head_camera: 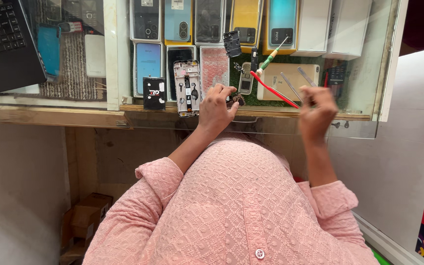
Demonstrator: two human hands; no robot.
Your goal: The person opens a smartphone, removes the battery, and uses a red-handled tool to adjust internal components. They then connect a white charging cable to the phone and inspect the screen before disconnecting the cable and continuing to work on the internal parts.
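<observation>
Currently left hand [216, 109] pinches a small dark circuit board [236, 100] at its fingertips, just right of the opened phone frame [187, 87]. Right hand [316, 112] grips metal tweezers [293, 88], red spudger [273, 90] alongside.

1. Small circuit board [236, 100]: a dark, roughly rectangular part with metallic patches, pinched at the fingertips of the left hand [216, 109], held just above the front edge of the glass counter.
2. Tweezers [290, 87]: slim, silver, two-pronged, gripped in the right hand [316, 112]. The shaft slants up and to the left from the fist, tips apart from the board.
</observation>
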